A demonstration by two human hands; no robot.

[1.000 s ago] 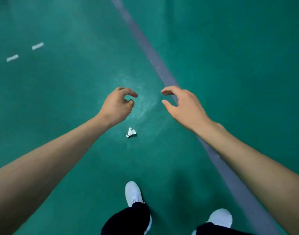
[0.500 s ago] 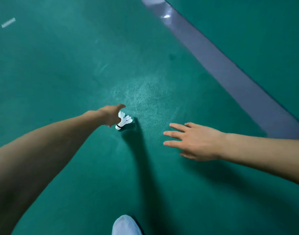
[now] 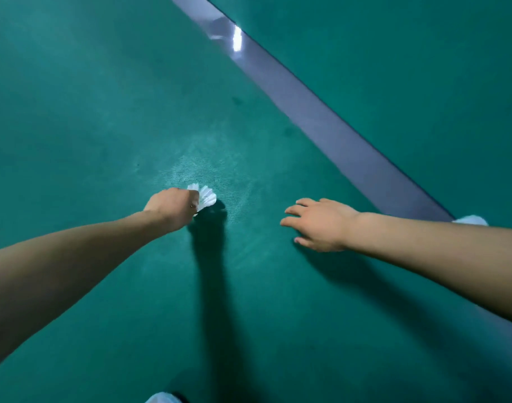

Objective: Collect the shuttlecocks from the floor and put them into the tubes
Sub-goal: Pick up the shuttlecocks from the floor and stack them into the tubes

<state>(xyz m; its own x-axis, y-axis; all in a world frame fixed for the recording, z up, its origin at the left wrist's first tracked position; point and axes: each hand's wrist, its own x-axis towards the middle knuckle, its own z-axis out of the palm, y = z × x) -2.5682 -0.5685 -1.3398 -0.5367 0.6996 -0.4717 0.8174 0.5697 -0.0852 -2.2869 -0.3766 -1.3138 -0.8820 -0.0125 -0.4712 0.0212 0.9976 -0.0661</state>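
Left hand clenched round shuttlecock at floor level for pickup, feathers poking past its knuckles; right hand released, spread beside for balance.

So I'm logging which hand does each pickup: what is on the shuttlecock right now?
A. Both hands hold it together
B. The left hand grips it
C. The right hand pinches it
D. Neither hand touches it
B. The left hand has its fingers curled round the shuttlecock, whose white feathers stick out past the knuckles, while the right hand is spread open, apart from it, above the green floor.
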